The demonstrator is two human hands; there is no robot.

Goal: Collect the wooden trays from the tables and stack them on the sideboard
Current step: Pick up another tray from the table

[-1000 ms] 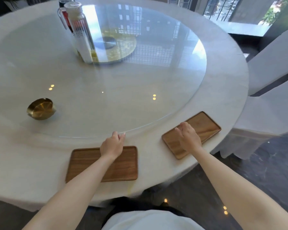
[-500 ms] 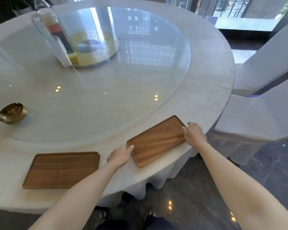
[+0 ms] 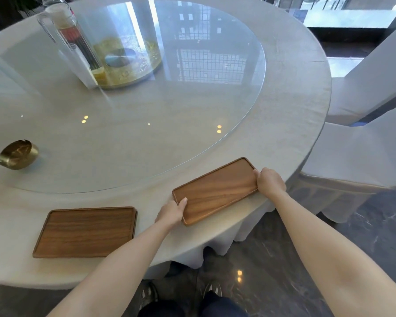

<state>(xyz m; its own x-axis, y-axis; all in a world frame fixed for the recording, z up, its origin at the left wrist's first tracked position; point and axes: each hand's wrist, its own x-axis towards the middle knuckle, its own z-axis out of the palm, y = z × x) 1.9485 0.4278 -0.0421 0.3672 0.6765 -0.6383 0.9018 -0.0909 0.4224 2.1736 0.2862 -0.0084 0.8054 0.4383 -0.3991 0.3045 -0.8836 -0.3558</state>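
Wooden trays number two on the round table (image 3: 284,92): the right tray (image 3: 215,191), at five o'clock, is pinched at both short ends by left hand (image 3: 173,212) and right hand (image 3: 269,181); the left tray (image 3: 87,232) lies untouched at seven.

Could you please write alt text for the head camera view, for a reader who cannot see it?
A person's left hand and right hand grip opposite short ends of a wooden tray at the edge of a round table draped in white cloth. A second wooden tray lies untouched to its left, with a brass bowl further left on the glass turntable.
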